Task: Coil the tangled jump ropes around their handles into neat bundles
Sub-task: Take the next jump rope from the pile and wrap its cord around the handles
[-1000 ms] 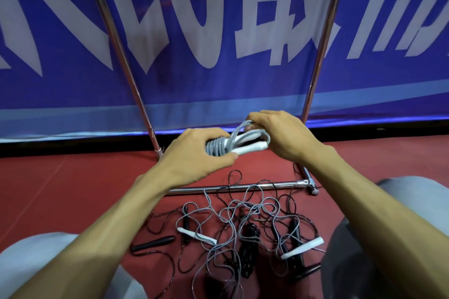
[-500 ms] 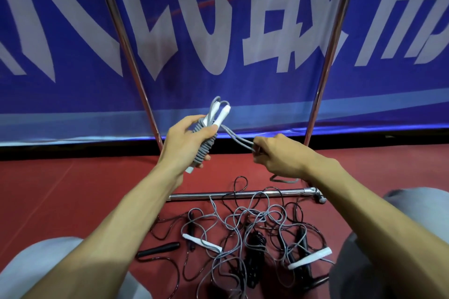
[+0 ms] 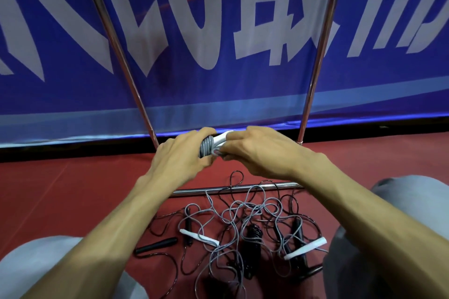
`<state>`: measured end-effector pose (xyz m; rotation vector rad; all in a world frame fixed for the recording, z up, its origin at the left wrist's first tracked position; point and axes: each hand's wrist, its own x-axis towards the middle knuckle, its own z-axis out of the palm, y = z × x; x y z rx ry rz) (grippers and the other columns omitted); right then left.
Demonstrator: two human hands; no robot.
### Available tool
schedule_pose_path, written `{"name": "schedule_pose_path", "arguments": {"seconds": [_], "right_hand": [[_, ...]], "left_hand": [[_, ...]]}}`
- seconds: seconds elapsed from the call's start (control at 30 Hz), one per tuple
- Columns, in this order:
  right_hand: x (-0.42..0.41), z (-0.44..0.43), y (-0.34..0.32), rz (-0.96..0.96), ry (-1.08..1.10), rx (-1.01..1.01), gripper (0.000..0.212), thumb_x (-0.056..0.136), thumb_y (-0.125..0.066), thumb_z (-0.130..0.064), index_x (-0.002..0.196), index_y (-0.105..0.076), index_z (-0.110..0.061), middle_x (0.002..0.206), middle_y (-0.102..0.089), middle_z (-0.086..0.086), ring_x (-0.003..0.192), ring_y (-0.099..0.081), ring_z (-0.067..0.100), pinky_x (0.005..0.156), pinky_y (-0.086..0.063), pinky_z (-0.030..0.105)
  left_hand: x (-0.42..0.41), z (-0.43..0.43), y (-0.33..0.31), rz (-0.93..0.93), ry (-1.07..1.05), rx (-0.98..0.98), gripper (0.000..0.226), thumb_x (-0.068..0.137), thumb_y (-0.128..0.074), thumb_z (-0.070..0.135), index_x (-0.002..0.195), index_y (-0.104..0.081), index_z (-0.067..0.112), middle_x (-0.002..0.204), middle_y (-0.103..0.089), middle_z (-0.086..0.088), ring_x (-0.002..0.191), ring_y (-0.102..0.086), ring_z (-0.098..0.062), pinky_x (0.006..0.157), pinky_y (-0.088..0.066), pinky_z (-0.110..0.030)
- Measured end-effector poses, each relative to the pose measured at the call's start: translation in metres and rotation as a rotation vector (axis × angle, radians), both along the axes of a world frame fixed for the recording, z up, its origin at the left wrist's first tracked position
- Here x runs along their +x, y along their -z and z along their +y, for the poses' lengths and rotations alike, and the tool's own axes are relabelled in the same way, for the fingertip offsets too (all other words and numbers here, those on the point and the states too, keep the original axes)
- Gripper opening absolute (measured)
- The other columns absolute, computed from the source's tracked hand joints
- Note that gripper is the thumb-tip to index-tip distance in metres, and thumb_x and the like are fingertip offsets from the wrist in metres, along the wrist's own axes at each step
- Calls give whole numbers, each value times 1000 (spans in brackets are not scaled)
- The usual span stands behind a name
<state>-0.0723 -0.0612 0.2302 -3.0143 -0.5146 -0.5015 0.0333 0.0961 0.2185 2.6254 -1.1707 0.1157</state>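
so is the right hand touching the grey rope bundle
Touching. The head view shows the right hand pinching the end of the grey rope bundle, no gap.

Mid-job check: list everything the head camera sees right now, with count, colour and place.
coiled rope bundle: one, grey with white handles, between both hands
rope tangle: count unclear, grey and black, on the floor below the hands
loose white handles: two, white, in the tangle
black handles: at least three, black, in and left of the tangle
metal frame: one, silver, two uprights and a floor bar
banner: one, blue with white characters, behind
floor: red
knees: two, grey, bottom corners
left hand: grips the bundle
right hand: holds the bundle's end
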Motion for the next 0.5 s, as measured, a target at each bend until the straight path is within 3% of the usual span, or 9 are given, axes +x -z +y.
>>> {"name": "schedule_pose_path", "arguments": {"seconds": [0.13,0.2,0.27,0.33,0.5], "right_hand": [[-2,-7,-6,-87,41,19,15,86,-54,-20,90,-69,-18,78,-59,1,53,-43,25,49,-38,33],[-3,-9,-10,-114,58,39,16,80,-56,-20,89,-70,-18,78,-60,0,53,-40,22,52,-32,29],[-3,-12,-13,-129,94,64,15,81,-57,-21,87,-70,-18,77,-62,0,54,-48,24,57,-28,27],[-3,-14,-14,-134,128,101,17,84,-55,-24,85,-70,-17,76,-63,0,57,-52,26,58,-30,28],[-2,-23,-11,-102,192,231,13,88,-56,-27,93,-63,-16,86,-65,0,68,-55,31,63,-44,38]], "left_hand": [[-5,-3,-5,-42,87,63,44,78,-63,51,120,-49,45,106,-66,10,98,-63,-25,67,-39,-32],[-7,-4,-6,-73,128,125,48,75,-60,67,116,-54,43,101,-66,11,95,-62,-22,64,-36,-31],[-9,-5,-5,-71,133,135,60,65,-51,85,108,-58,43,89,-66,10,87,-63,-20,60,-38,-31],[-13,-5,-4,-96,120,107,66,61,-42,91,100,-62,42,78,-66,7,79,-62,-20,59,-41,-31],[-16,-4,-4,-128,143,23,41,72,-53,76,87,-59,37,60,-50,9,67,-50,-19,60,-37,-30]]}}
